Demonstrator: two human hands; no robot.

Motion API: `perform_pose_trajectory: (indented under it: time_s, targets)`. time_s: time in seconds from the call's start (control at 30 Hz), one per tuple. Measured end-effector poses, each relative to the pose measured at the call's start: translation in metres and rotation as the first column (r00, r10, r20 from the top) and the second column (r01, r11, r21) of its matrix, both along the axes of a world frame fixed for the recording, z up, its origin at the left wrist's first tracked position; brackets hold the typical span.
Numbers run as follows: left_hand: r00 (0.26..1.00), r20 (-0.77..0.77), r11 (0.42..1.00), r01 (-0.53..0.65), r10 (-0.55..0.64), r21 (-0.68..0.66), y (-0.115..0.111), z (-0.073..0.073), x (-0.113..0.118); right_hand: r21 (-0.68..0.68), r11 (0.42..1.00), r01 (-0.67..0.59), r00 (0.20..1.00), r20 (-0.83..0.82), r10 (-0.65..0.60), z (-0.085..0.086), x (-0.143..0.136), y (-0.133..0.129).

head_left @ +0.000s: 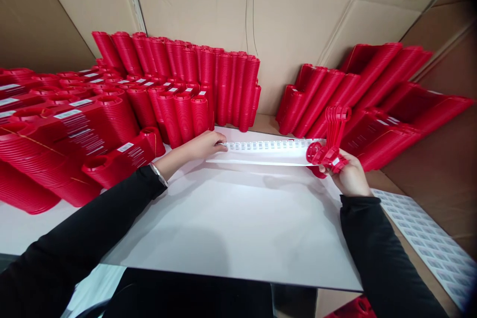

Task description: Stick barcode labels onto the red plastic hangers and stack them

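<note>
My left hand (206, 146) pinches the left end of a long white sheet of barcode labels (261, 155). A row of small printed labels runs along the sheet's far edge. My right hand (352, 175) is closed round several red plastic pieces with ring-shaped ends (335, 131), at the sheet's right end. One of these pieces bears a small white label. Whether the right fingers also grip the sheet, I cannot tell. Below both hands lies the white board (238, 218) on the table.
Stacks of nested red plastic parts (167, 109), many labelled and banded, crowd the left and back. More red stacks (357, 89) lean at the right. A printed label sheet (425, 238) lies by my right forearm. Cardboard walls (298, 15) enclose the back and sides.
</note>
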State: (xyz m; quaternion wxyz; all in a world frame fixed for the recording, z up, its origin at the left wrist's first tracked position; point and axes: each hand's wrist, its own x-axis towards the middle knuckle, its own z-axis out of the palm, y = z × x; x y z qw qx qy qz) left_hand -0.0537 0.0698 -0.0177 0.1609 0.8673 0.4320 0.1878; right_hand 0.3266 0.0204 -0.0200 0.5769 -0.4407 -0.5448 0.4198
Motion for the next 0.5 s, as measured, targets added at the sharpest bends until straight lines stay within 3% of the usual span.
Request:
perform_pose_trajectory:
  time_s: [0.27, 0.5]
  targets:
    - [0.973, 0.202, 0.993, -0.103, 0.113, -0.064, -0.019, -0.006, -0.014, -0.015, 1.000, -0.004, 1.000, 0.015, 0.004, 0.001, -0.001, -0.001]
    - [0.864, 0.416, 0.949, -0.194, 0.285, -0.249, -0.030, -0.015, -0.030, 0.006, 0.999, -0.040, 0.999, 0.029, 0.040, -0.003, 0.003, 0.001]
